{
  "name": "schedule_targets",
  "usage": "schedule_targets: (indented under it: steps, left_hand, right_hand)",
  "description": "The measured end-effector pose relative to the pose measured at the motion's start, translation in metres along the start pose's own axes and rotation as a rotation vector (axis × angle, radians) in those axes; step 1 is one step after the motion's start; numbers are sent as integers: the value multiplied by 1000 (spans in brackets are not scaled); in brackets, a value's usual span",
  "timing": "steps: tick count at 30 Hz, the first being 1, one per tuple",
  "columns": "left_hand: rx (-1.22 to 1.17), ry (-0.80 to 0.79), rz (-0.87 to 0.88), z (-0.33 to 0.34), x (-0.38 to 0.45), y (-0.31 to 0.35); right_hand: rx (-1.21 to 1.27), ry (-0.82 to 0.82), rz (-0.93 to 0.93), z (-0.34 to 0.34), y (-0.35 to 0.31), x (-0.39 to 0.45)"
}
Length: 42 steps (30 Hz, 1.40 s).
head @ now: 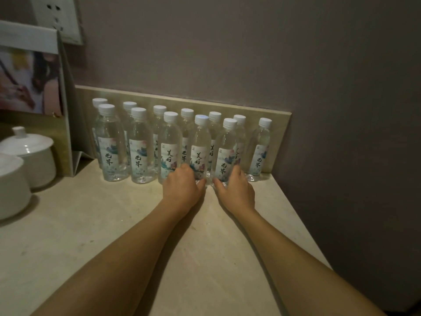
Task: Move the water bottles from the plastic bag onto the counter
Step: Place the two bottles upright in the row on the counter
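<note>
Two bare forearms reach in from the near edge across the pale table (pixel 95 236) toward the bottles against the back wall. The left hand (pixel 182 188) has its fingers curled round the base of the fourth bottle in the front row (pixel 199 151), and the right hand (pixel 237 190) wraps the base of the fifth front bottle (pixel 225 153) just beside it. So each grip is closed low on a bottle, thumbs nearly meeting between the two.

The water bottles (pixel 141 147) stand upright in two close rows along the low backsplash (pixel 280 124), with one standing apart at the right end (pixel 259 151). The plastic bag is not in view, so I cannot tell whether more bottles remain.

The likely trouble is toppling. The bottles are tall, narrow and packed almost touching, and both grips sit near the bottoms; a sideways nudge while straightening could tip a held bottle into its neighbours and knock over several. Pushing back too hard could also jam the rear row against the backsplash. At the left, two white lidded cups (pixel 29 156) stand near the end of the rows, and a falling bottle could roll into them.
</note>
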<state>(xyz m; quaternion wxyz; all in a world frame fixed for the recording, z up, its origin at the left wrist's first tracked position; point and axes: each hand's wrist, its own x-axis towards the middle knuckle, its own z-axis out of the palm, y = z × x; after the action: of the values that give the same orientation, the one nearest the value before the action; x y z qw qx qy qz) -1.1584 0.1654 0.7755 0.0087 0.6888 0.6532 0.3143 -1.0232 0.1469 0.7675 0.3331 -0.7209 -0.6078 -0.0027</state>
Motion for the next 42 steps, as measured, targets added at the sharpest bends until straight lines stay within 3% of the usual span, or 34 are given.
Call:
schedule_targets:
  steps: [15, 23, 30, 42]
  left_hand:
    - [64, -66, 36, -14, -5, 3]
    - [-57, -65, 98, -17, -15, 38]
    - [-111, -70, 146, -6, -28, 114]
    - [-106, -35, 318, 23, -118, 335]
  right_hand:
    - [75, -33, 68, -3, -3, 1]
    - [231, -87, 47, -28, 5, 7]
    - [401, 28, 44, -95, 54, 7]
    - [405, 282, 106, -255, 249, -34]
